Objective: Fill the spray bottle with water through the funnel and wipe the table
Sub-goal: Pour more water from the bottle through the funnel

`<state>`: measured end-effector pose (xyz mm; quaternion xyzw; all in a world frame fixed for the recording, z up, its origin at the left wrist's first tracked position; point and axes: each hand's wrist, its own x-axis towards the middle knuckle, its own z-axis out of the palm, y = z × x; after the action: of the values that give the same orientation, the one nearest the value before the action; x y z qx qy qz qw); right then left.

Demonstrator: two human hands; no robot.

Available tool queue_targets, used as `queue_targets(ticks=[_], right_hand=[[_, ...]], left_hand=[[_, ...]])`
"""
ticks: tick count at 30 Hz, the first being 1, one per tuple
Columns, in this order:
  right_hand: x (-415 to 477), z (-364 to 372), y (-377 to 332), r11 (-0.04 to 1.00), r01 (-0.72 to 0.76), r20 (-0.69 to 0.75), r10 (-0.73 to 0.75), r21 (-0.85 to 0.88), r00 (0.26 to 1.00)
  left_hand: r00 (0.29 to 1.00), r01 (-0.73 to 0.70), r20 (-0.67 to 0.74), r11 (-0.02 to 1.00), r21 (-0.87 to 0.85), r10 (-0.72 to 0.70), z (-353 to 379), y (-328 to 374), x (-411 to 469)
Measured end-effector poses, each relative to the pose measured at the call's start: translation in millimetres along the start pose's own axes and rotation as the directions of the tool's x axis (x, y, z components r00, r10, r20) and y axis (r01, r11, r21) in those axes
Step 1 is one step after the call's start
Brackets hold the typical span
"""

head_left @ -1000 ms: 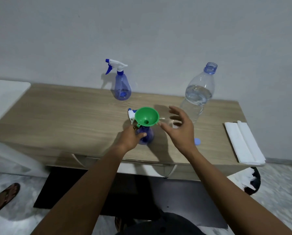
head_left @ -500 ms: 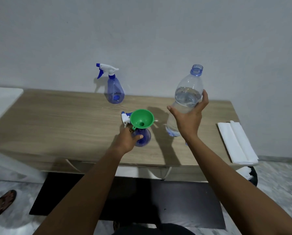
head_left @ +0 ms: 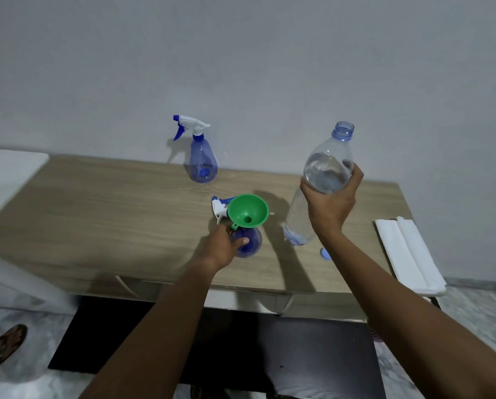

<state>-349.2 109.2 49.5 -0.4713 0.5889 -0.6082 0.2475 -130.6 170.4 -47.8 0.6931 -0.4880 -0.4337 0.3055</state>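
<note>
Clear plastic water bottle (head_left: pixel 324 180) gripped by right hand (head_left: pixel 331 207); left hand (head_left: pixel 226 246) grips spray bottle (head_left: pixel 248 243).

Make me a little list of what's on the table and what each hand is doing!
left hand: gripping the small blue spray bottle under the green plastic funnel
right hand: holding the clear plastic water bottle, lifted, mouth open
detached sprayer head: lying behind the funnel
second blue spray bottle: upright near the wall
blue bottle cap: on the wooden table
folded white cloth: table's right end
</note>
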Motion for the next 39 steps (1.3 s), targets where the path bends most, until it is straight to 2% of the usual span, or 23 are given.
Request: queue_targets(ticks=[2,7,12,20,26,39], right_hand=[[-3.6,-8.7,-10.0,0.999,0.041,0.050,-0.041,0.003,0.998],[-12.5,-27.0,-29.3,0.983,0.175,0.333,-0.145,-0.063,0.932],[-28.1,-36.6,-29.5,0.962,0.208,0.526,-0.085,-0.179,0.847],[-29.5,-53.8,-24.8,0.918,0.233,0.638,0.027,-0.321,0.770],[-26.4,-58.8,-22.3,0.856,0.307,0.728,0.111,-0.416,0.676],[-20.0,-61.9,-27.0,0.799,0.362,0.782,0.204,-0.480,0.588]], left_hand=[[1.000,0.011,-0.021,0.999,0.038,-0.010,-5.0,19.4,-14.3],[1.000,0.020,0.009,0.998,0.062,-0.021,-4.9,22.1,-12.4],[1.000,0.011,-0.008,0.995,0.097,-0.010,-5.2,24.0,-16.6],[1.000,0.007,-0.023,0.991,0.131,-0.004,-4.9,12.2,-7.3],[1.000,-0.008,-0.015,0.997,0.071,0.009,8.0,-47.1,47.3],[1.000,-0.003,-0.029,0.994,0.107,0.006,-2.7,-0.1,5.0]])
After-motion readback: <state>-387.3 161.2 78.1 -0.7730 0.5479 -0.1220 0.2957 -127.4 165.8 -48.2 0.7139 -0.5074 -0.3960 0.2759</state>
